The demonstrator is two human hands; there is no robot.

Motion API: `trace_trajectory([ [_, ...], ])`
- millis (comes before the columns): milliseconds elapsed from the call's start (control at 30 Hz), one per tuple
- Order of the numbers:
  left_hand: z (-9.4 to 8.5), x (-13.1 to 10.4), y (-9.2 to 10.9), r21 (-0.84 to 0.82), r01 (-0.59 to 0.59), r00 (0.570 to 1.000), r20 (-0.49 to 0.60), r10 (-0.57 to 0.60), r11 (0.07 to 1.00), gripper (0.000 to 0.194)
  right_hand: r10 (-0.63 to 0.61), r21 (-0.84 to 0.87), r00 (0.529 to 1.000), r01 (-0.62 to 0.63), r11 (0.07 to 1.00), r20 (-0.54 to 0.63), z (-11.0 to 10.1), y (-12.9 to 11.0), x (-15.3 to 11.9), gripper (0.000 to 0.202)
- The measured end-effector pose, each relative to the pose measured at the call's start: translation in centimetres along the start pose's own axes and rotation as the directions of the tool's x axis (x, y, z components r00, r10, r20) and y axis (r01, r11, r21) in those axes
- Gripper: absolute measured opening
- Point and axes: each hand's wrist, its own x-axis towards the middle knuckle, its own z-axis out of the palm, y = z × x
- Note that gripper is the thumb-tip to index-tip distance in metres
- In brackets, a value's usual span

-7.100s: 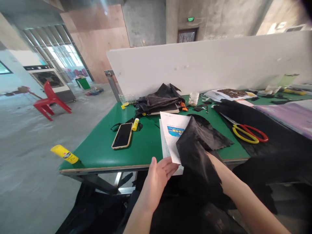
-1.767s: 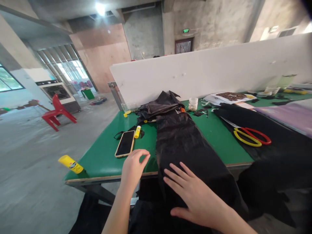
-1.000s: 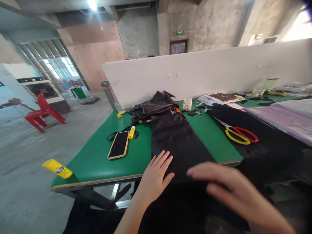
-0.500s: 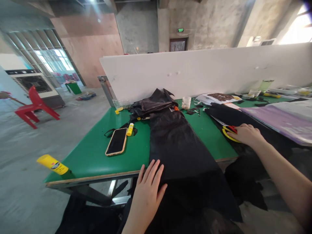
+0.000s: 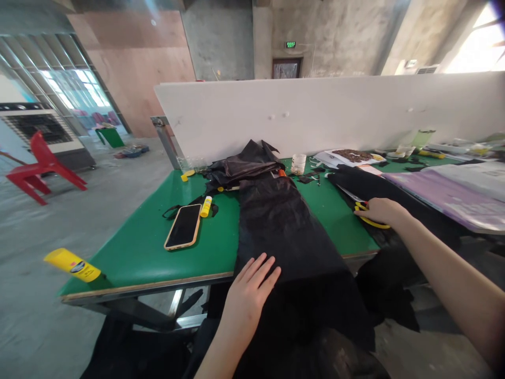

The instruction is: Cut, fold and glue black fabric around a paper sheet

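Note:
A long strip of black cloth runs across the green table and hangs over its front edge. My left hand lies flat on it near that edge, fingers stretched out. On the right, my right hand has its fingers closed over the yellow and red handles of a pair of scissors. The blades point away, beside another dark cloth. Part of the handles is hidden under the fingers. Behind the strip sits a crumpled heap of black cloth.
A phone and a small glue stick lie left of the strip. A larger yellow glue stick is at the table's left corner. Purple sheeting covers the right. A white panel borders the back; a red chair stands left.
My left hand has slid slightly right on the cloth. My right hand has shifted a little left and up, and the scissors' handles have turned under it. The whole view has moved slightly.

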Motion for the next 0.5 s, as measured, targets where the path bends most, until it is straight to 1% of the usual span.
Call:
trace_trajectory([
  [133,-0.4,0.0,-1.7,-0.029,0.060,0.998,0.026,-0.060,0.998,0.044,-0.004,0.021,1.000,0.004,1.000,-0.022,0.1,-0.2,-0.1,0.054],
  [300,-0.8,0.4,-3.0,-0.119,0.106,0.994,0.037,-0.102,0.987,0.042,0.063,0.040,0.994,-0.059,0.997,-0.092,0.1,1.0,-0.1,0.059],
  [400,-1.1,0.8,-3.3,-0.181,0.145,0.989,0.053,-0.138,0.973,0.040,0.069,0.064,0.996,-0.065,0.996,-0.062,0.3,1.7,-0.1,0.057],
  [500,-1.6,1.4,-3.6,-0.253,0.200,0.977,0.122,-0.174,0.946,0.040,0.065,0.112,0.996,-0.058,0.992,-0.064,0.5,2.1,0.1,0.048],
])
